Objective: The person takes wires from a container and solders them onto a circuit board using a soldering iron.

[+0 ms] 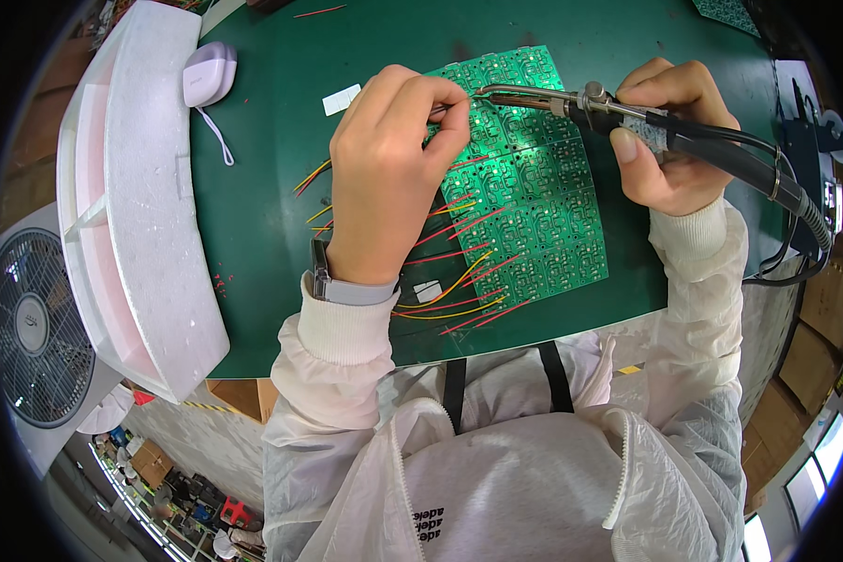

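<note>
A green panel of circuit boards (543,206) lies on the green work surface, with several red and yellow wires (468,272) along its left side. My right hand (669,140) grips a soldering iron (580,103) with a thin metal feed tube and a thick black cable. Its tip points left and meets the panel near the upper left edge. Close to that tip, my left hand (393,140) is pinched, thumb against forefinger. A thin dark piece shows between those fingers; its kind is too small to tell. The left palm and other fingertips are hidden.
On the left stands a white foam tray (150,187) with compartments, a lilac case (210,75) with a strap next to it. Small white pieces (342,99) lie by my left hand. A fan (36,318) is at far left. Black cables (796,215) hang at the right edge.
</note>
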Available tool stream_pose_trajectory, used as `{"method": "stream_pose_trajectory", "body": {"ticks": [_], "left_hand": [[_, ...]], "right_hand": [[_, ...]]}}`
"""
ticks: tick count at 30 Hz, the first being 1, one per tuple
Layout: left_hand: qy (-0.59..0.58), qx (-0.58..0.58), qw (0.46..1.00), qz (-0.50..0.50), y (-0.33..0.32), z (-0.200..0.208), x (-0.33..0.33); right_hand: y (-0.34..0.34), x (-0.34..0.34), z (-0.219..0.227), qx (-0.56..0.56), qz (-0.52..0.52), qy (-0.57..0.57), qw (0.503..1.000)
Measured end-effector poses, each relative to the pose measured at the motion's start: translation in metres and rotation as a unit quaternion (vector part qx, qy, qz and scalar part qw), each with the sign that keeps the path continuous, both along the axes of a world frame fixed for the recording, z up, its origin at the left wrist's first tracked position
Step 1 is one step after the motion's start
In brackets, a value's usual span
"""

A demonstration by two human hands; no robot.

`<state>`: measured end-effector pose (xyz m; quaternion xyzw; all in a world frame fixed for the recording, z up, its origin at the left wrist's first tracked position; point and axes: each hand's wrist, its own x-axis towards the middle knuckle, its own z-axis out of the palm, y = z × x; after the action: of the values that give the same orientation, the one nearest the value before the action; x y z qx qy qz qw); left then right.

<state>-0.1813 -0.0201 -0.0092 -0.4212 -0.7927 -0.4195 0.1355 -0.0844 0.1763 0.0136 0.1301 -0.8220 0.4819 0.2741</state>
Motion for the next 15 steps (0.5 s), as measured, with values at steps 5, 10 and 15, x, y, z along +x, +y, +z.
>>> {"method": "stream_pose_trajectory", "body": {"ticks": [5,10,15], "left_hand": [[-0.002,0.003,1.000,-0.001,0.0002,-0.0001,0.0002],[-0.006,0.002,1.000,0.000,-0.0001,-0.0005,0.0003],[-0.009,-0.002,1.000,-0.001,-0.0008,0.0002,-0.0001]], "right_hand": [[0.0006,0.0002,-0.0007,0.007,-0.001,0.002,1.000],[0.0029,-0.0012,-0.0038,0.015,-0.001,0.058,0.998],[0.0053,-0.0001,-0.0047,-0.008,-0.048,0.102,0.994]]}}
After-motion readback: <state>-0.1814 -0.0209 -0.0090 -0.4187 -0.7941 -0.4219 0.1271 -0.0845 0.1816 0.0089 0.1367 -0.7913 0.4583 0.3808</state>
